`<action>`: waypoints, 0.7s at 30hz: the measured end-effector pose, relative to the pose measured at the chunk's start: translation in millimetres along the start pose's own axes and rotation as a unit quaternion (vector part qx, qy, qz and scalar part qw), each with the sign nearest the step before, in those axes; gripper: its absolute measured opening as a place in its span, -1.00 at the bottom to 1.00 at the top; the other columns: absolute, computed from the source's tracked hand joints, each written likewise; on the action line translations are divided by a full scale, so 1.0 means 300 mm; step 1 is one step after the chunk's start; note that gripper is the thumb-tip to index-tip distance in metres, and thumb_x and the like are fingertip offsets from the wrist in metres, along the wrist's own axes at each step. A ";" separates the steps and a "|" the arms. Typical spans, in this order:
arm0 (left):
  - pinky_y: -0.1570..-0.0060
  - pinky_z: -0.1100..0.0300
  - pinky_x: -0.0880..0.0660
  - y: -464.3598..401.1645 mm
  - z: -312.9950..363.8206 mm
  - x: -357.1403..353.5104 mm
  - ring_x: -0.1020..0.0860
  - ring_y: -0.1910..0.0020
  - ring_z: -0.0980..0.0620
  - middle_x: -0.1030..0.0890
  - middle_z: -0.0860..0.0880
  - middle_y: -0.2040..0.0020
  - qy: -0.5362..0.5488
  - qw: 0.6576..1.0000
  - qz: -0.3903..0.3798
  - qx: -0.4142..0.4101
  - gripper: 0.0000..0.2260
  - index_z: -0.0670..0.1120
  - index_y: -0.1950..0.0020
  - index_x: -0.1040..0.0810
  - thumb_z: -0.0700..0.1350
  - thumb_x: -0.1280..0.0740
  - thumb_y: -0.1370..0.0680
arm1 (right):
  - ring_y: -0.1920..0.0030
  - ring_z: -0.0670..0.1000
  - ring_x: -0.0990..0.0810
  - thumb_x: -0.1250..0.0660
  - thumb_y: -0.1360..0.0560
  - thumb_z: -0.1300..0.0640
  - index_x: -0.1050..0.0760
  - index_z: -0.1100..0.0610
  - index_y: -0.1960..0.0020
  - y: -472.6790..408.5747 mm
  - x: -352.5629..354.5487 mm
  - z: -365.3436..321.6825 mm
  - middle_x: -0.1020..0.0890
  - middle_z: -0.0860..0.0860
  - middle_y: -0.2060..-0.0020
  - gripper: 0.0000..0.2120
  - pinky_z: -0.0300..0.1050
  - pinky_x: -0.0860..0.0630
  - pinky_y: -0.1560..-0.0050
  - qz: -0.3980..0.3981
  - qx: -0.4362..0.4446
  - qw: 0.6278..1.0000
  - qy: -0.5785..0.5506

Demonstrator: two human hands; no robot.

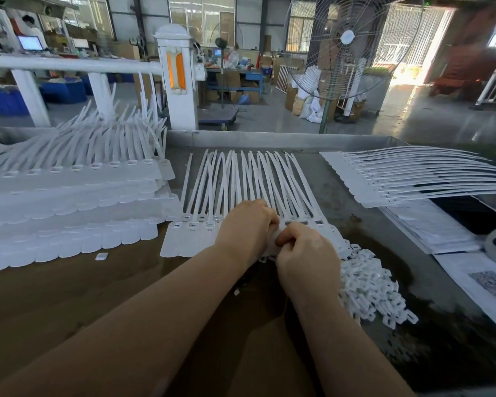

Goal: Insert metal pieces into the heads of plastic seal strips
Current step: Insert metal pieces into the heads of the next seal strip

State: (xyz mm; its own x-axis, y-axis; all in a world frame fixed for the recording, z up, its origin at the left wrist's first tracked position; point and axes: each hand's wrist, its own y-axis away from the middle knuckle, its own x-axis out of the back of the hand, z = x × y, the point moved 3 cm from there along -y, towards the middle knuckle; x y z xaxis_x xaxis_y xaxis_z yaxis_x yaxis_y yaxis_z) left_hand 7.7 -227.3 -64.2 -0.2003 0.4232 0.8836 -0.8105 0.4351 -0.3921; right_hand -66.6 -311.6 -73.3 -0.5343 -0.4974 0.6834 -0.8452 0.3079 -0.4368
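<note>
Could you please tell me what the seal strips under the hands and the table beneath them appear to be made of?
The seal strips look like white moulded plastic, matte and slightly translucent; their thin tails bend and cross. The table seems to be grey sheet metal with a dull sheen and a folded rim; nearer the person its surface looks brown, perhaps cardboard or wood, which I cannot tell.

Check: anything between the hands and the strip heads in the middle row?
Nothing visible. Both hands, left hand and right hand, are already on the middle row of seal strips, fingers meeting at one head; the contact itself is hidden.
</note>
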 end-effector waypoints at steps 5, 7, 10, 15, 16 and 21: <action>0.04 0.31 -0.32 0.016 -0.014 0.007 -0.50 0.02 0.07 -0.56 0.02 -0.01 0.073 0.996 0.033 0.047 -0.82 -0.05 -0.05 -0.65 -0.12 -0.25 -0.58 | 0.16 0.01 -0.48 -0.20 -0.43 0.30 -0.55 0.13 0.14 -0.002 0.001 0.004 -0.54 -0.04 0.26 -0.82 -0.14 -0.30 0.25 0.004 -0.008 1.000 0.000; 0.03 0.33 -0.32 0.023 -0.021 0.011 -0.48 0.07 0.11 -0.58 0.02 0.00 0.110 0.990 0.049 0.071 -0.84 -0.06 -0.02 -0.65 -0.15 -0.27 -0.57 | 0.20 -0.01 -0.44 -0.20 -0.43 0.30 -0.55 0.13 0.14 -0.003 0.000 0.004 -0.52 -0.04 0.28 -0.83 -0.16 -0.24 0.28 0.004 -0.008 1.000 0.006; 0.01 0.34 -0.34 0.025 -0.023 0.016 -0.47 0.09 0.14 -0.59 0.01 0.01 0.145 0.983 0.069 0.091 -0.86 -0.08 0.01 -0.65 -0.17 -0.29 -0.55 | 0.22 -0.04 -0.39 -0.20 -0.43 0.30 -0.55 0.13 0.13 -0.005 -0.002 0.005 -0.54 -0.01 0.26 -0.82 -0.16 -0.21 0.28 0.006 -0.004 1.000 0.009; -0.03 0.26 -0.40 0.021 -0.009 0.007 -0.50 0.00 0.05 -0.57 0.00 -0.03 0.100 0.990 0.056 0.076 -0.83 -0.07 -0.05 -0.63 -0.14 -0.26 -0.57 | 0.18 0.00 -0.47 -0.19 -0.43 0.30 -0.55 0.13 0.13 -0.005 -0.004 0.005 -0.58 0.01 0.24 -0.82 -0.14 -0.32 0.24 0.001 0.001 1.000 0.007; -0.03 0.24 -0.40 0.021 -0.007 0.005 -0.50 -0.03 0.04 -0.57 0.00 -0.03 0.087 0.992 0.053 0.070 -0.83 -0.07 -0.06 -0.63 -0.12 -0.25 -0.57 | 0.18 0.00 -0.47 -0.19 -0.43 0.31 -0.55 0.14 0.13 -0.005 -0.004 0.005 -0.58 0.01 0.24 -0.82 -0.13 -0.32 0.23 0.003 0.002 1.000 0.006; 0.06 0.27 -0.34 0.025 0.007 0.005 -0.46 -0.04 0.05 -0.54 0.03 -0.02 0.036 0.997 0.053 0.046 -0.80 -0.06 -0.06 -0.61 -0.08 -0.22 -0.58 | 0.16 0.02 -0.48 -0.20 -0.42 0.30 -0.55 0.15 0.15 -0.008 -0.007 0.008 -0.58 0.03 0.23 -0.83 -0.12 -0.30 0.23 0.000 -0.004 1.000 0.001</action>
State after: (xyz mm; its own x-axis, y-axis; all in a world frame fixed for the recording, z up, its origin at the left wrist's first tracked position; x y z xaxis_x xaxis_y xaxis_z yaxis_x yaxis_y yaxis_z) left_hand 0.2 -225.0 -65.3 -0.2508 0.5199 0.8166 -0.8349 0.3107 -0.4543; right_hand -63.3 -313.3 -75.2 -0.5342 -0.4955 0.6849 -0.8453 0.3142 -0.4321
